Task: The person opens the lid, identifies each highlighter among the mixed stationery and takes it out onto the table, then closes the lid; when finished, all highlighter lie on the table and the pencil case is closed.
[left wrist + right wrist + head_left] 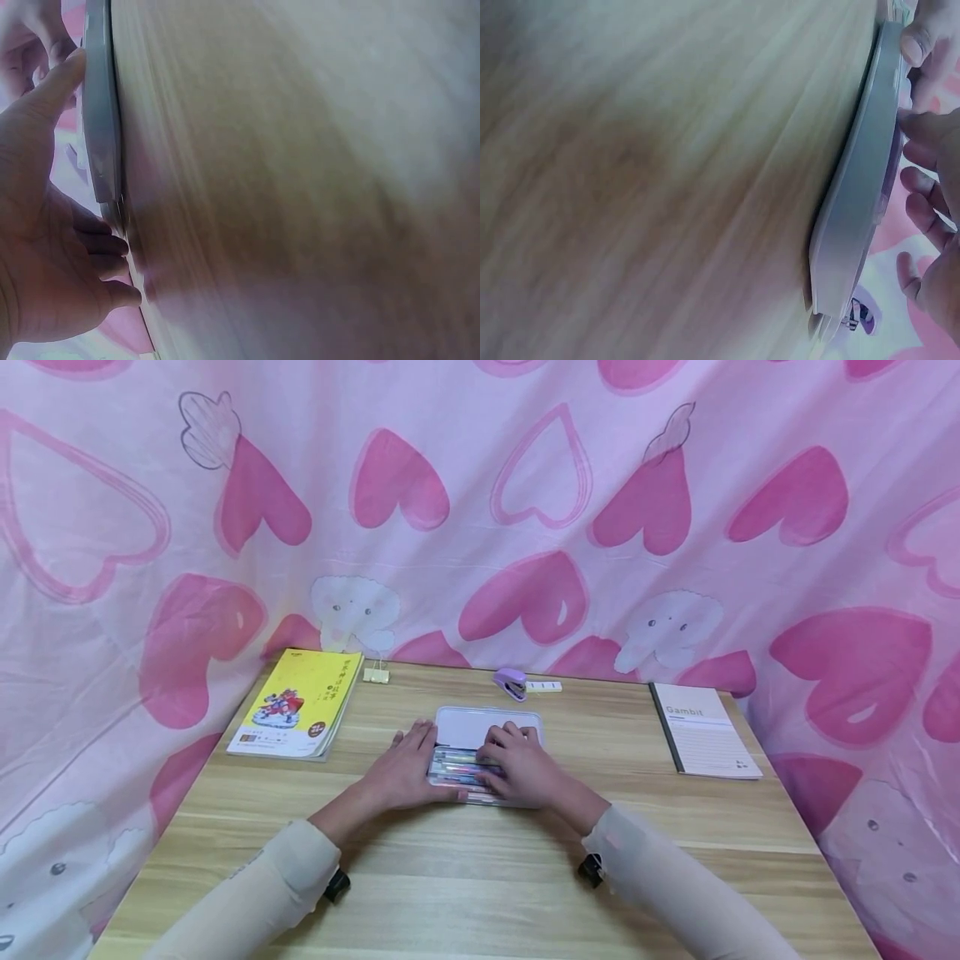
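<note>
An open, flat pen case (487, 727) lies on the table, its lid tipped back and a row of several slim, coloured pens (450, 769) inside. At its left end rests my left hand (405, 768), fingers along the side and the thumb on the near edge. My right hand (517, 764) reaches over the right half, bent fingertips down among the pens; I cannot tell whether they pinch one. In the right wrist view the case's grey side (859, 187) shows, with the right fingers (926, 187) just above its rim.
A yellow book (300, 702) lies at the left and a notebook (705, 731) at the right. Along the table's back edge are a binder clip (377, 676), a purple stapler (511, 683) and a small white strip (545, 687). A pink heart-patterned curtain (465, 560) hangs behind.
</note>
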`<action>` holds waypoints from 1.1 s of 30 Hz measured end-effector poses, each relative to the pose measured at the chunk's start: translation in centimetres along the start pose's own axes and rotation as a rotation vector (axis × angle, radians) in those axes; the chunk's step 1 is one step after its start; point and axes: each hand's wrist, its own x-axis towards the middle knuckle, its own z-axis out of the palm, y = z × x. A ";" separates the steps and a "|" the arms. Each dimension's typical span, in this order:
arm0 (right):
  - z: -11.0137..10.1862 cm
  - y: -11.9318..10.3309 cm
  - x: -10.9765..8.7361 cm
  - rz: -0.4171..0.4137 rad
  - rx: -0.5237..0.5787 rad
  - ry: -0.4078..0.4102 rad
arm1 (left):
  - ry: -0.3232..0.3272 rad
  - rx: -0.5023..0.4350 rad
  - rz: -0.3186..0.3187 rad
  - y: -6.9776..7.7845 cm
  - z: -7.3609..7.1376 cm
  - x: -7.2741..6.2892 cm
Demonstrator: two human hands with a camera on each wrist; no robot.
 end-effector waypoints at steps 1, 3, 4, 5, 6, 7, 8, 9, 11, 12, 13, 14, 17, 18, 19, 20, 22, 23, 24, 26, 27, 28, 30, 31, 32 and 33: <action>0.0 -0.2 0.0 -0.004 -0.011 0.005 | 0.003 -0.002 0.003 0.0 0.0 0.0; 0.2 -0.3 0.1 -0.008 -0.027 0.010 | 0.000 -0.008 0.001 0.0 0.0 0.0; 0.3 -0.4 0.1 -0.008 -0.034 0.010 | -0.002 -0.011 0.000 0.1 -0.1 0.0; 0.4 -0.4 0.1 -0.008 -0.041 0.007 | -0.004 -0.011 -0.002 0.1 -0.1 0.0; 0.5 -0.4 0.1 -0.009 -0.047 0.004 | -0.007 -0.008 -0.003 0.1 -0.1 0.0; 0.6 -0.4 0.1 -0.009 -0.052 0.004 | -0.009 -0.006 -0.005 0.1 -0.1 0.0; 0.7 -0.4 0.1 -0.009 -0.056 0.003 | -0.010 -0.005 -0.006 0.1 -0.1 0.0; 0.7 -0.4 0.1 -0.009 -0.057 0.002 | -0.012 -0.003 -0.007 0.1 -0.1 0.1; 0.8 -0.4 0.1 -0.007 -0.053 0.005 | -0.015 0.001 -0.010 0.0 -0.1 0.1; 0.8 -0.5 0.1 -0.007 -0.049 0.008 | -0.016 0.000 -0.010 0.0 0.0 0.1; 0.8 -0.5 0.1 -0.006 -0.045 0.011 | -0.017 -0.002 -0.010 0.0 0.0 0.1; 0.8 -0.6 0.1 -0.005 -0.043 0.013 | -0.017 -0.002 -0.009 0.0 0.0 0.1; 0.8 -0.6 0.1 -0.007 -0.046 0.027 | -0.019 0.002 -0.009 0.0 0.0 0.1; 0.8 -0.6 0.1 -0.008 -0.051 0.033 | -0.018 0.002 -0.007 0.0 0.0 0.1; 0.8 -0.6 0.1 -0.009 -0.058 0.043 | -0.017 0.003 -0.007 0.0 0.0 0.1; 0.8 -0.6 0.2 -0.011 -0.070 0.054 | -0.018 0.006 -0.008 0.0 0.0 0.1; 0.8 -0.5 0.3 -0.017 -0.102 0.077 | -0.015 0.003 -0.010 0.0 -0.1 0.0; 0.7 -0.4 0.3 -0.021 -0.119 0.089 | -0.016 0.002 -0.012 0.0 -0.1 0.0; 0.7 -0.4 0.3 -0.027 -0.138 0.101 | -0.018 0.002 -0.014 0.0 -0.1 0.1; 0.5 -0.2 0.4 -0.040 -0.173 0.122 | -0.019 -0.001 -0.015 0.0 -0.2 0.1; 0.4 -0.2 0.4 -0.046 -0.189 0.128 | -0.016 -0.004 -0.013 0.0 -0.2 0.0; 0.3 -0.1 0.4 -0.052 -0.198 0.133 | -0.016 -0.008 -0.011 0.1 -0.2 0.0; 0.1 0.0 0.4 -0.065 -0.215 0.141 | -0.017 -0.008 -0.011 0.0 -0.2 0.1; 0.0 0.1 0.3 -0.069 -0.221 0.142 | -0.019 -0.008 -0.010 0.0 -0.2 0.1; -0.2 0.2 0.3 -0.073 -0.226 0.143 | -0.022 -0.009 -0.013 0.0 -0.2 0.1; -0.3 0.3 0.2 -0.075 -0.229 0.145 | -0.023 -0.011 -0.013 0.0 -0.2 0.1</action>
